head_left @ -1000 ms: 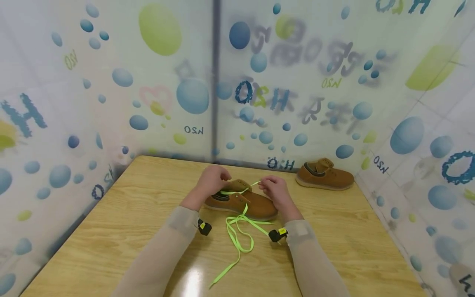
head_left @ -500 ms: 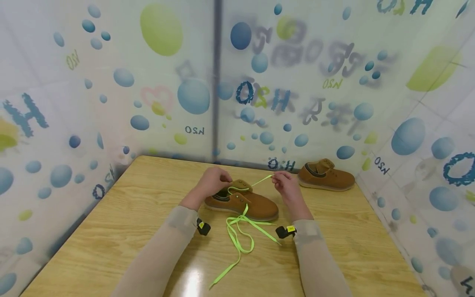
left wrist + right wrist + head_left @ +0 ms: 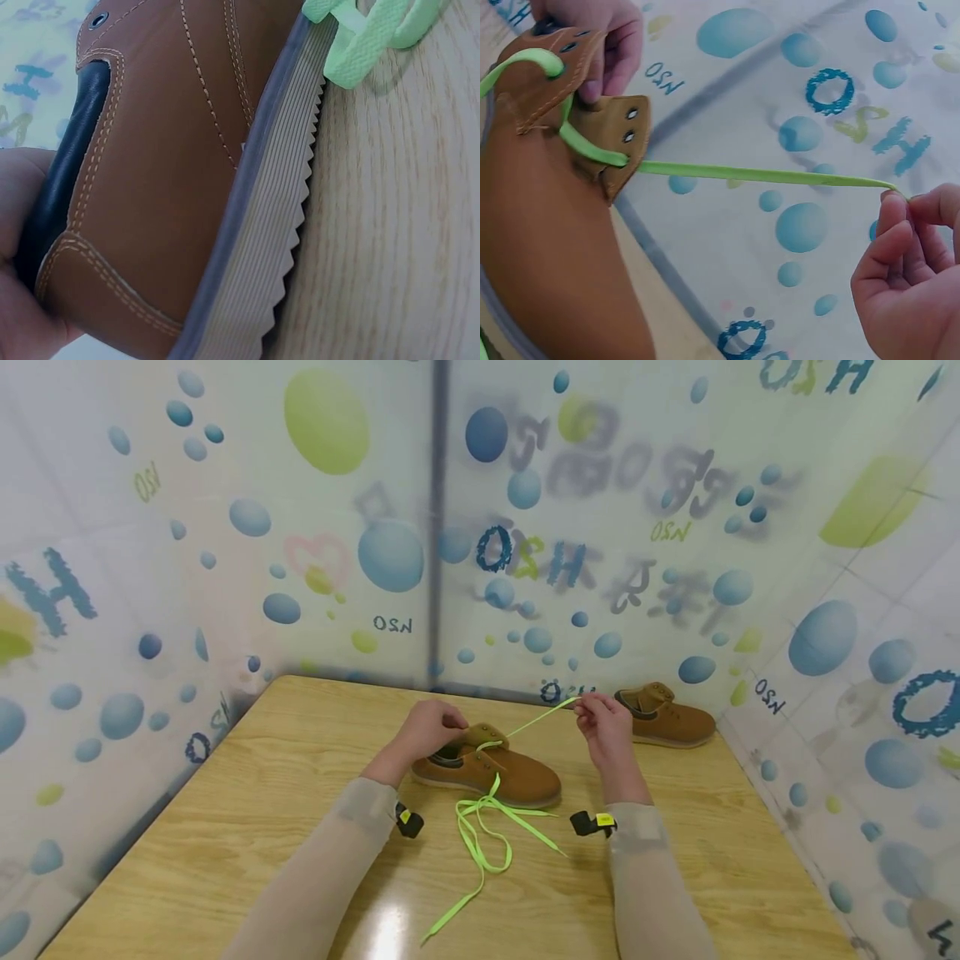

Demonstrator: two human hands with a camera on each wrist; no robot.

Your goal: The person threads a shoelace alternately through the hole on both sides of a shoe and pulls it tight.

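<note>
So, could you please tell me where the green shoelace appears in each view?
Head: the green shoelace lies at lower centre, one strand reaching to the right hand.
Left wrist: at the top, right of centre, beside the sole.
Right wrist: mainly from upper left across the middle to that hand.
Shared landmark: the nearer brown shoe, in all three.

Forearms (image 3: pixel 322 868) reach forward, hands (image 3: pixel 429 727) apart, right fingertips (image 3: pixel 892 208) pinched together.

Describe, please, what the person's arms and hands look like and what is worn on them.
The sleeves are long, plain and light beige. The left hand and right hand are bare, without gloves. At each wrist sits a small black device with a yellow label.
</note>
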